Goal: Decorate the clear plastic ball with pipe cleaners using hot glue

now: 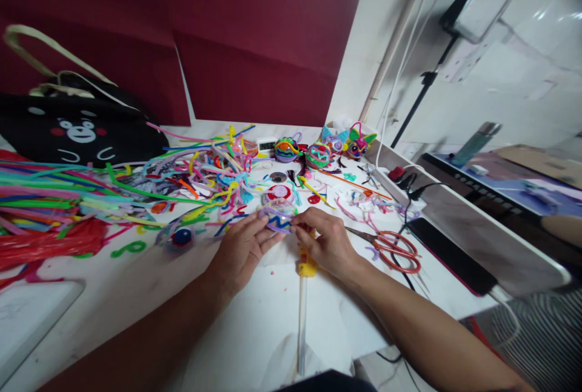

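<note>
Both hands meet at the middle of the white table around a clear round ornament (277, 222) with a purple pipe cleaner rim and a dark blue zigzag across it. My left hand (240, 248) grips the ornament's left side between thumb and fingers. On the opposite side, my right hand (325, 239) pinches at the ornament's right edge, by the blue zigzag's end. A yellow glue gun (307, 266) with a long clear glue stick (302, 319) lies just below the hands. Scissors with orange handles (400, 251) rest to the right of my right hand.
Loose pipe cleaners (50, 198) cover the left side. A black bag (82, 128) stands behind them. Several decorated balls (318, 154) sit at the back. A phone (450, 255) with a cable lies right, near a raised board (491, 240). A red-and-blue piece (182, 237) lies left.
</note>
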Demonstrator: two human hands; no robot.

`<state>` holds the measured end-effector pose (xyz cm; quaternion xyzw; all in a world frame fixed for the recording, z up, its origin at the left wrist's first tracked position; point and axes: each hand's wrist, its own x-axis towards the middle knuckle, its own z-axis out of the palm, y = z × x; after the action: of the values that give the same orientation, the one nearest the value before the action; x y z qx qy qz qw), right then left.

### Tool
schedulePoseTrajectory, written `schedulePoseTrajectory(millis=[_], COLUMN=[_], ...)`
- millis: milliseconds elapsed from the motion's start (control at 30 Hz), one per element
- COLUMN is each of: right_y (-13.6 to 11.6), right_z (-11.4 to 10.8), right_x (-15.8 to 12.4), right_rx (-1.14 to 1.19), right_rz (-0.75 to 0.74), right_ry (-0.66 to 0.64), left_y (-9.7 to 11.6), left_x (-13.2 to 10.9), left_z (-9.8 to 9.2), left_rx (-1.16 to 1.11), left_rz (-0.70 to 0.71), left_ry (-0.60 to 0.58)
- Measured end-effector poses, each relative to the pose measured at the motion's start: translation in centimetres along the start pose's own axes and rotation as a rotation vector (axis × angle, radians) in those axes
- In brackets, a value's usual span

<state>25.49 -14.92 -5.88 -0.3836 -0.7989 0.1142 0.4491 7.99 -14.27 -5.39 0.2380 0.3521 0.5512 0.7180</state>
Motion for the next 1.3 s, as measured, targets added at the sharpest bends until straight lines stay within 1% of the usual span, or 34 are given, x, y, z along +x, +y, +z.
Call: schedulePoseTrajectory(millis=[200,500,600,833,933,1067,1133,1300], right_y=[0.0,0.4,0.4,0.6,0.6,0.5,0.5,0.6], right_z=[-0.1,0.1,0.1,0.0,0.0,-0.1,-0.1,0.1], right_x=[-0.1,0.3,0.4,0.7,0.8,0.9,0.9,0.8], right_rx=[-0.031,0.015,0.017,-0.027,-0.034,-0.027,-0.029,-0.043], right_rz=[-0.016,0.072,0.068,0.084,0.093,0.105,0.112,0.092], right_ry=[-0.006,0.007,0.009,0.005,0.005,0.005,0.005,0.004], left_y=[0.1,-0.3,-0.4,-0.1,0.0,-0.1,-0.2,-0.6], left_x=[-0.1,0.1,0.1,-0.1,-0.1,-0.4,-0.4,-0.4], left_z=[0.2,-0.2,-0.2,0.6,0.8,0.8,0.8,0.7], left_rx=[0.002,-0.004,-0.004,0.012,-0.007,-0.001,0.034,0.134], left_rz=[-0.012,0.008,0.023,0.043,0.036,0.072,0.102,0.139], left_ry=[0.034,-0.018,-0.019,0.052,0.051,0.055,0.046,-0.026])
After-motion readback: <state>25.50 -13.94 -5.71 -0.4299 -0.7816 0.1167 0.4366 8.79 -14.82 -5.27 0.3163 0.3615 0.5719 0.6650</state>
